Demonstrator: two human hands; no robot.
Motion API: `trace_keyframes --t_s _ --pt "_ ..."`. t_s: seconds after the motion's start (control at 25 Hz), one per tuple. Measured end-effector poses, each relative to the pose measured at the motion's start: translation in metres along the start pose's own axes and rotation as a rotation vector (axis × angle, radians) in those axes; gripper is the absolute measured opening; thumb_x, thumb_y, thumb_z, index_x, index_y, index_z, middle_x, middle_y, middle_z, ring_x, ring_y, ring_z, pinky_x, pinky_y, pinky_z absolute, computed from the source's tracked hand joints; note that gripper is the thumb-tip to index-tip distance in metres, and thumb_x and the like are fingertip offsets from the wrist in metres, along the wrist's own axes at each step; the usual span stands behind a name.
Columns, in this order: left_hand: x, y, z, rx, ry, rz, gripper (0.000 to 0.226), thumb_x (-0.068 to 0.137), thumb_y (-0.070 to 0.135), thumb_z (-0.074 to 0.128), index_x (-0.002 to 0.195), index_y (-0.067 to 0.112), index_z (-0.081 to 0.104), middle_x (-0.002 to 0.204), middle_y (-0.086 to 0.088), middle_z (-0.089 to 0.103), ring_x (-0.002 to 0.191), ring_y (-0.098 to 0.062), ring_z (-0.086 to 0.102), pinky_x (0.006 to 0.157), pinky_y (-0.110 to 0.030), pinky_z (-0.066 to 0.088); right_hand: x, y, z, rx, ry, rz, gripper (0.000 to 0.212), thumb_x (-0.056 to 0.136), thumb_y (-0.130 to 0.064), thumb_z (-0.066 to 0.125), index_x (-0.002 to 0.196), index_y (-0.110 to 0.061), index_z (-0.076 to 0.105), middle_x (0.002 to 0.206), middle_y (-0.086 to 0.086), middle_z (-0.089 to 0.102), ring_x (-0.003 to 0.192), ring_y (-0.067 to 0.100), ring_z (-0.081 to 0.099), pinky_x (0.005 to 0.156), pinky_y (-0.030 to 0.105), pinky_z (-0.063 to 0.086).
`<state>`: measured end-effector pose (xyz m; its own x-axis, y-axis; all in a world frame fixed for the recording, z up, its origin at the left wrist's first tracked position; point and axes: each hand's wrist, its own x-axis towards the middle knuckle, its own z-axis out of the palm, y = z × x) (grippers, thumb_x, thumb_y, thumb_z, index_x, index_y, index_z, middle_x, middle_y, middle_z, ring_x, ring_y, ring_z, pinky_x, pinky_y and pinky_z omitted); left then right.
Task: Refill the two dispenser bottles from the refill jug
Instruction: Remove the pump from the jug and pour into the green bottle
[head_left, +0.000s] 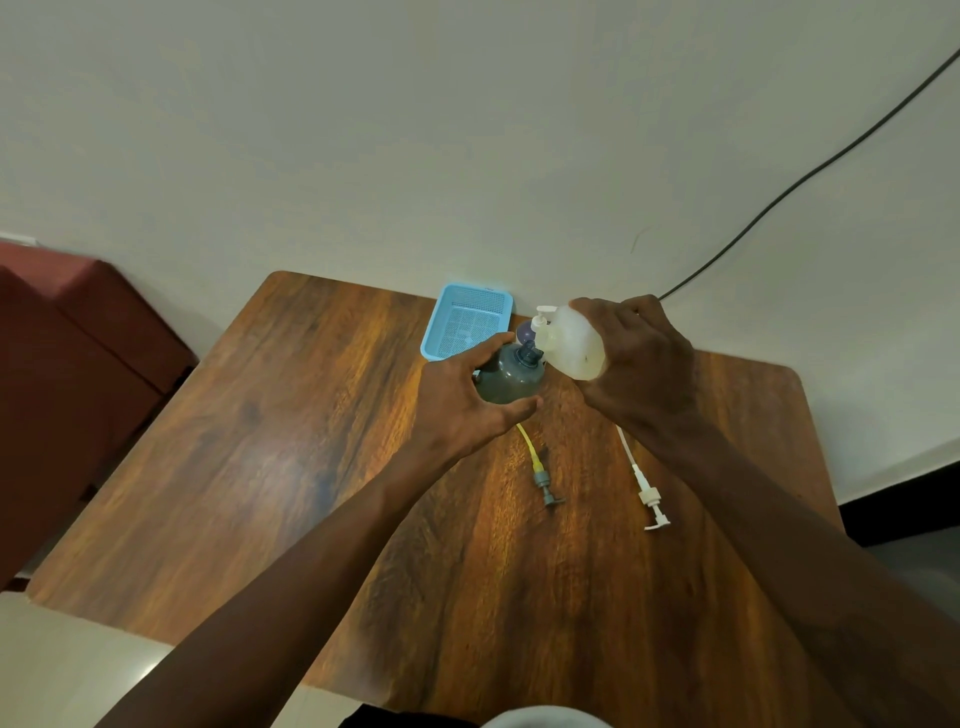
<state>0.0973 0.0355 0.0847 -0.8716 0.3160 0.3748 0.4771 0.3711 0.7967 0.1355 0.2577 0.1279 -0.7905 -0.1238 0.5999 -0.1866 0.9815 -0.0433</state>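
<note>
A dark grey dispenser bottle (506, 378) stands upright on the wooden table (311, 441), its neck uncapped. My left hand (462, 400) grips its body from the left. My right hand (641, 358) holds a translucent white refill jug (574, 343), tilted leftward with its mouth right over the grey bottle's neck. Behind them stands a bottle with a white pump (543, 318), mostly hidden. Two removed pump heads lie on the table: a grey one with a yellow tube (543, 475) and a white one (649, 496).
A light blue mesh basket (470, 322) sits at the table's far edge, just behind my left hand. A black cable (810, 176) runs down the wall at right. A dark red seat (78, 374) stands left of the table.
</note>
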Motion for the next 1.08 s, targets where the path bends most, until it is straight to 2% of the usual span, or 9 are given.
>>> trace_keyframes --t_s 0.08,0.2,0.36,1.08 --pt "0.001 0.002 0.0 -0.005 0.007 0.014 0.074 0.068 0.053 0.086 0.133 0.042 0.053 0.118 0.019 0.058 0.109 -0.007 0.061 0.083 -0.019 0.057 0.0 0.002 0.0 -0.011 -0.002 -0.008 0.081 0.056 -0.027 0.098 0.126 -0.007 0.062 0.116 0.017 0.07 0.095 0.037 0.066 0.071 0.046 0.06" --pt "0.001 0.002 0.002 -0.001 0.003 0.015 0.074 0.069 0.047 0.089 0.133 0.038 0.055 0.118 0.02 0.055 0.11 -0.009 0.062 0.082 -0.015 0.055 -0.001 0.003 -0.001 -0.018 -0.011 -0.001 0.081 0.057 -0.029 0.096 0.128 -0.008 0.062 0.118 0.015 0.07 0.097 0.036 0.065 0.072 0.044 0.06" --pt "0.001 0.003 0.003 -0.002 0.01 0.029 0.073 0.069 0.043 0.091 0.13 0.043 0.051 0.116 0.023 0.053 0.109 -0.007 0.061 0.08 -0.013 0.054 0.0 0.005 -0.002 -0.02 -0.021 0.002 0.08 0.058 -0.03 0.096 0.127 -0.008 0.063 0.118 0.016 0.07 0.097 0.037 0.065 0.074 0.047 0.06" --pt "0.004 0.0 0.008 0.008 0.006 0.019 0.075 0.067 0.049 0.089 0.131 0.046 0.052 0.118 0.021 0.058 0.112 -0.009 0.062 0.084 -0.034 0.061 0.0 0.011 0.0 -0.031 -0.035 -0.015 0.082 0.056 -0.027 0.097 0.127 -0.009 0.061 0.118 0.015 0.07 0.098 0.038 0.064 0.074 0.049 0.061"
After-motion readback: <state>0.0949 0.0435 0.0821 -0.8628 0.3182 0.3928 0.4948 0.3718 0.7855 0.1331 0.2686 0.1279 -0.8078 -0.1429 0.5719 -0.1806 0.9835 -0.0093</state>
